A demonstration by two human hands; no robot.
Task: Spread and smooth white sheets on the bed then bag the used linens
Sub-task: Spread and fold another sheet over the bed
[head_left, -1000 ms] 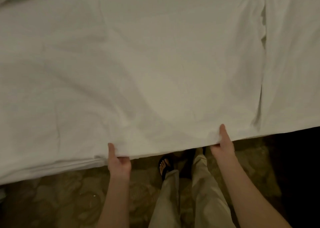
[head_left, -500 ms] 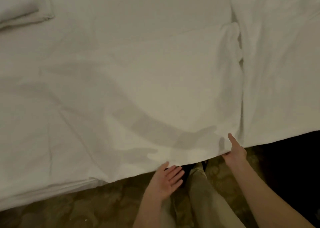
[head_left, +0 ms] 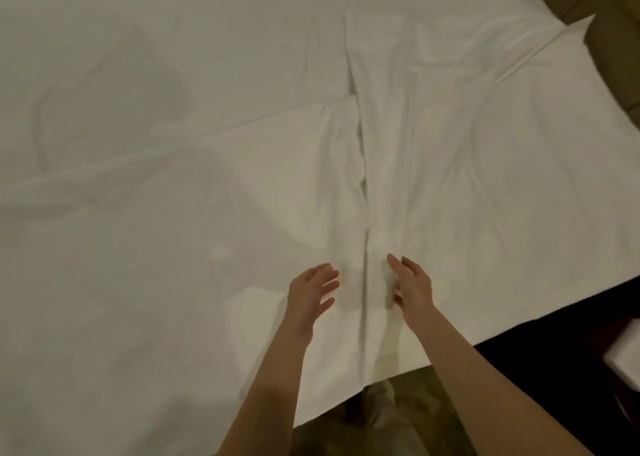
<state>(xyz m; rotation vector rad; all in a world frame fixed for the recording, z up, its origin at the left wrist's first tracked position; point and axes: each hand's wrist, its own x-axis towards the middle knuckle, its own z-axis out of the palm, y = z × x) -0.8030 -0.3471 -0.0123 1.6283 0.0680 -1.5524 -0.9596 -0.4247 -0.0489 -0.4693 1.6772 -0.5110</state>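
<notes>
Head view, looking down over the near edge of a bed point(head_left: 616, 247) covered almost wholly by white sheets. The larger sheet point(head_left: 138, 247) spreads across the left and centre of the frame, lying mostly flat, with a long shallow ridge running from the left edge up toward the middle and soft shadowed patches near the upper left. A second sheet point(head_left: 502, 178) covers the right part of the bed, more rumpled, its far corner point(head_left: 585, 22) lying as a flat point against the olive surface beyond. The two sheets meet along a bunched seam point(head_left: 362, 164) of gathered folds that runs from the upper centre down to the near edge, where the cloth hangs over the bedside. Beside the bed lies patterned carpet point(head_left: 415, 407), darker to the right, and a pale trouser leg point(head_left: 384, 417) shows below the hem. A white object point(head_left: 627, 355) sits at the right margin; what it is cannot be told. Both bare forearms reach forward over the sheets. The left hand point(head_left: 310, 291) is held wide, fingers straight and slightly spread, just left of the seam, gripping nothing. The right hand point(head_left: 412, 287) lies just right of the seam, edge-on, fingers extended against a small fold; whether it pinches the cloth cannot be told
</notes>
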